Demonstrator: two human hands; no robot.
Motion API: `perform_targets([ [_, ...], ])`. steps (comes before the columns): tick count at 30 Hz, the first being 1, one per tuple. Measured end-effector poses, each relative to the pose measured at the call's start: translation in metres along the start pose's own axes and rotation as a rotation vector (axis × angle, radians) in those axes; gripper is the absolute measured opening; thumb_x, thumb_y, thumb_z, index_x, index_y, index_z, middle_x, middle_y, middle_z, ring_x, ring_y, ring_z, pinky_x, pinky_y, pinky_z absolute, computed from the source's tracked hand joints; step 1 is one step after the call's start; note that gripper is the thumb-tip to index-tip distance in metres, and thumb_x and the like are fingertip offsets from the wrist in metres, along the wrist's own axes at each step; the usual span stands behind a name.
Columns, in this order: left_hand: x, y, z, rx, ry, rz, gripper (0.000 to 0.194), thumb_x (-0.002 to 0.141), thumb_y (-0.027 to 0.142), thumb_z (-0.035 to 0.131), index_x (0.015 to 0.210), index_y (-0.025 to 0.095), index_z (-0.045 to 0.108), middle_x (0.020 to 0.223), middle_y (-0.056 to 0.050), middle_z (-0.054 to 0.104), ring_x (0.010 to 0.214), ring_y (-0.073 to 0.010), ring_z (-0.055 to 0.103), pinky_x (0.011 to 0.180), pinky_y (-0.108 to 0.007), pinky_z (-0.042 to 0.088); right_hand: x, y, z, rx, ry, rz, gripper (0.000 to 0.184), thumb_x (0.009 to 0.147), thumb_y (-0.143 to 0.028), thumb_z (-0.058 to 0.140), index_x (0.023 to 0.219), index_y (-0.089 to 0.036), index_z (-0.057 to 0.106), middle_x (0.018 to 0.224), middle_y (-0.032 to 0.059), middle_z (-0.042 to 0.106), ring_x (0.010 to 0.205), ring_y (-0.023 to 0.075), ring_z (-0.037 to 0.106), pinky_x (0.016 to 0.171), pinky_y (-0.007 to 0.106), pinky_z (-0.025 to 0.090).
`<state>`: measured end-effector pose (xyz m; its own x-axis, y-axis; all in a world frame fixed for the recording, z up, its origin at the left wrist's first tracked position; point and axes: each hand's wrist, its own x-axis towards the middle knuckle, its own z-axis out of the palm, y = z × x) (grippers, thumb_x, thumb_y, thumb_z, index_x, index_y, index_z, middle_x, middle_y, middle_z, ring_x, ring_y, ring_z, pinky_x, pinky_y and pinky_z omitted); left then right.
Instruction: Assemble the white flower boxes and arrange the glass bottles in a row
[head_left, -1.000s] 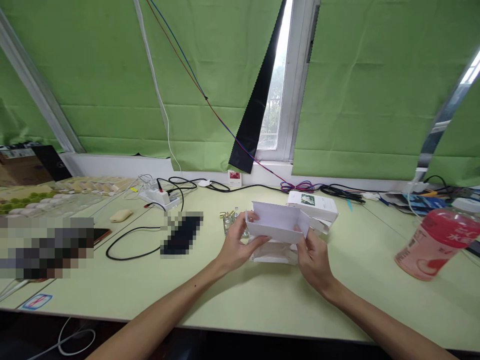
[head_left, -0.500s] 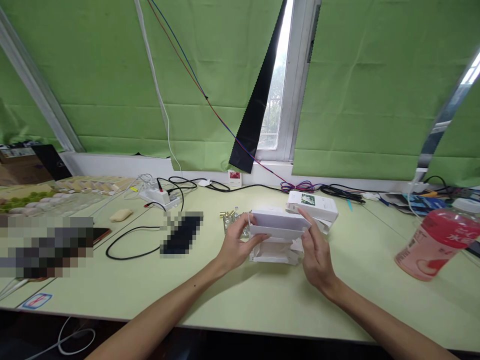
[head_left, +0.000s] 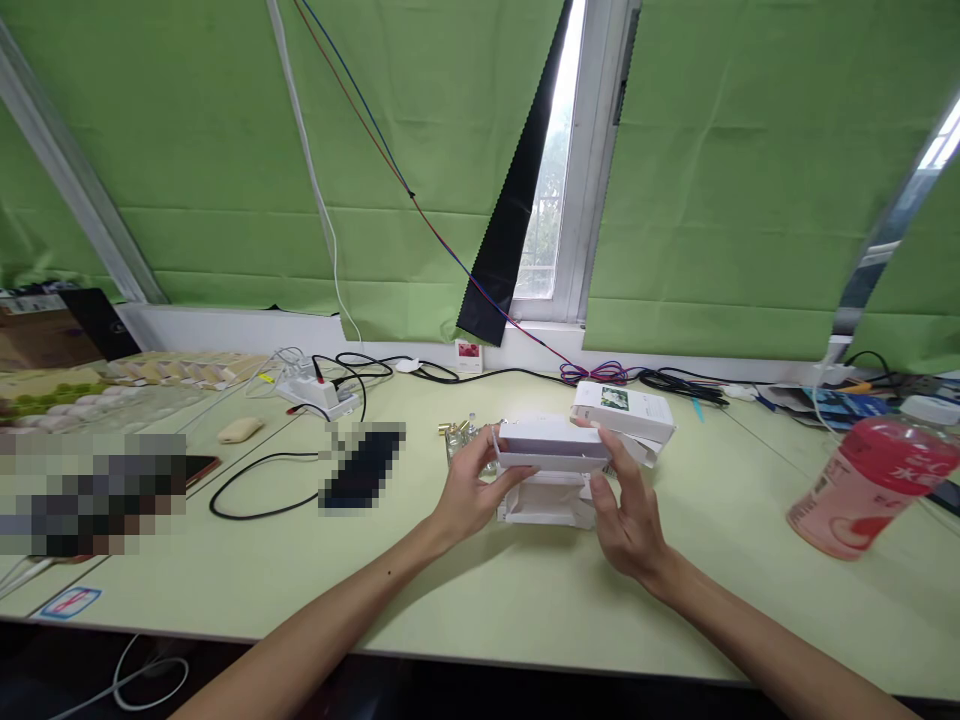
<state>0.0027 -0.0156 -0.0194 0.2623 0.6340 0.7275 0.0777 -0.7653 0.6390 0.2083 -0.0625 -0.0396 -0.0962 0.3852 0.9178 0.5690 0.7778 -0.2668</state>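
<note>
A small white cardboard box (head_left: pixel 551 445) is held a little above the table, lying flat with its lid folded down. My left hand (head_left: pixel 474 487) grips its left end, thumb under and fingers behind. My right hand (head_left: pixel 628 505) is closed on the right end, fingers pressing on the top edge. Directly under it lies another white folded cardboard piece (head_left: pixel 544 503) on the green table (head_left: pixel 465 590). Several small glass vials with gold caps (head_left: pixel 456 432) stand just left of the box.
A printed white box (head_left: pixel 624 408) lies behind my right hand. A pink drink bottle (head_left: pixel 870 480) lies tilted at the right. Black cables (head_left: pixel 262 490), a white power strip (head_left: pixel 319 392), a beige object (head_left: pixel 240 430) and trays of small items (head_left: pixel 90 400) are on the left.
The white box's upright flap has been folded down flat. My right hand shifted from the box's right side onto its top edge; my left hand kept its grip.
</note>
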Motion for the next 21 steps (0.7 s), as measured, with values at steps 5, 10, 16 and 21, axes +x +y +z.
perform_targets([
  [5, -0.0003, -0.0016, 0.0005, -0.073, -0.001, -0.022, 0.024, 0.085, 0.039, 0.074, 0.086, 0.022, 0.057, 0.087, -0.001, 0.065, 0.081, -0.0157, 0.062, 0.073, -0.029, 0.056, 0.0019, -0.0019, 0.0000, -0.121, 0.042, -0.035, 0.060, 0.099, -0.015, 0.043, 0.155, -0.031, 0.029, 0.144, 0.0103, 0.058, 0.132, 0.0268, 0.057, 0.101, 0.049, 0.056],
  [10, -0.0016, -0.0049, 0.0003, -0.129, -0.018, -0.051, 0.024, 0.085, 0.037, 0.074, 0.099, 0.022, 0.061, 0.094, -0.003, 0.068, 0.087, -0.0173, 0.066, 0.080, -0.032, 0.058, 0.0013, -0.0019, 0.0006, -0.179, 0.067, -0.046, 0.057, 0.098, -0.015, 0.045, 0.154, -0.028, 0.035, 0.135, 0.0109, 0.064, 0.126, 0.0265, 0.062, 0.098, 0.046, 0.058],
  [16, -0.0039, -0.0078, 0.0001, -0.187, -0.033, -0.100, 0.026, 0.086, 0.034, 0.073, 0.104, 0.020, 0.061, 0.101, -0.005, 0.068, 0.093, -0.0183, 0.065, 0.083, -0.032, 0.057, 0.0003, 0.0000, 0.0021, -0.202, 0.085, -0.062, 0.056, 0.098, -0.014, 0.045, 0.152, -0.025, 0.038, 0.131, 0.0105, 0.066, 0.125, 0.0264, 0.062, 0.098, 0.045, 0.058],
  [21, -0.0038, -0.0060, 0.0001, -0.194, -0.037, -0.117, 0.028, 0.087, 0.036, 0.072, 0.105, 0.018, 0.060, 0.101, -0.006, 0.068, 0.095, -0.0191, 0.064, 0.084, -0.031, 0.056, 0.0004, 0.0012, 0.0031, -0.201, 0.109, -0.090, 0.058, 0.097, -0.011, 0.047, 0.153, -0.025, 0.038, 0.130, 0.0102, 0.067, 0.124, 0.0249, 0.063, 0.100, 0.043, 0.058],
])
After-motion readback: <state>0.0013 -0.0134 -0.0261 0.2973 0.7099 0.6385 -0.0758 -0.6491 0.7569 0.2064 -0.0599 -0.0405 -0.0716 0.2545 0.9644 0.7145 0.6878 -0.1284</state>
